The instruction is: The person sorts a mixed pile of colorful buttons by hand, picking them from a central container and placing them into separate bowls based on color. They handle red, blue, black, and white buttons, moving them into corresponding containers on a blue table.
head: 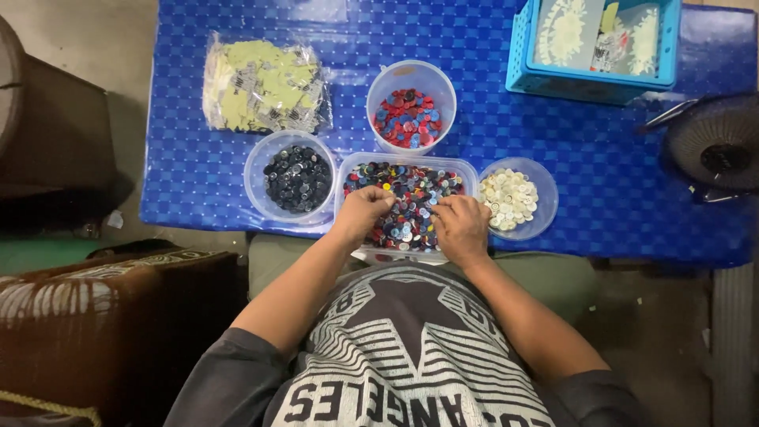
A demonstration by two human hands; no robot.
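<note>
Both hands sit in the rectangular tray of mixed buttons, lower centre of frame. Tray hemmed in: bowl of dark buttons touching on left, bowl of cream buttons touching on right, tub of red/blue buttons just above. No gap betw. these. Open blue tablecloth centre-right; blue basket upper right and fan at right edge bound it. Plastic bag blocks upper left.

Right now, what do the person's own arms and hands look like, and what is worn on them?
Both forearms are bare. The left hand and right hand wear no gloves; no rings, watch or bands are visible. Short dark grey sleeves end near the elbows, part of a T-shirt with a white striped print.
</note>
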